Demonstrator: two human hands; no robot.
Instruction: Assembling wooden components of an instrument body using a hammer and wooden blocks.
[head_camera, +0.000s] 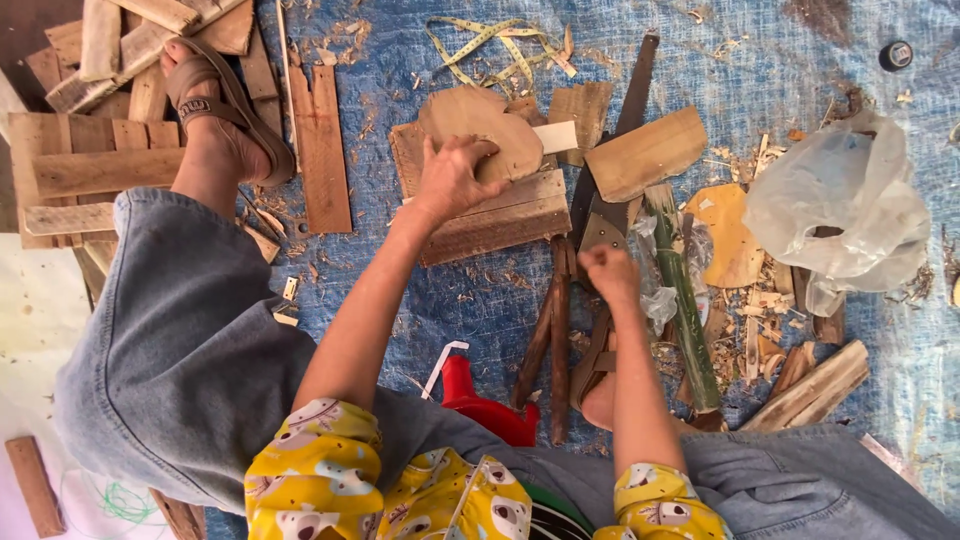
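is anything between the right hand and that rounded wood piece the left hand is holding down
Nothing solid blocks it. The left hand presses the rounded wood piece onto a plank block. The right hand, closed in a fist, is off to the side; between them lie only the block's corner and flat dark saw blade.

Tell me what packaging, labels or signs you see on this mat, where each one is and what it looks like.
Clear plastic bag: crumpled, whitish-translucent, at the right on the blue tarp.
Smaller clear plastic wrap: crumpled beside the green bamboo stick, just right of the right hand.
No labels, signs or screens show.
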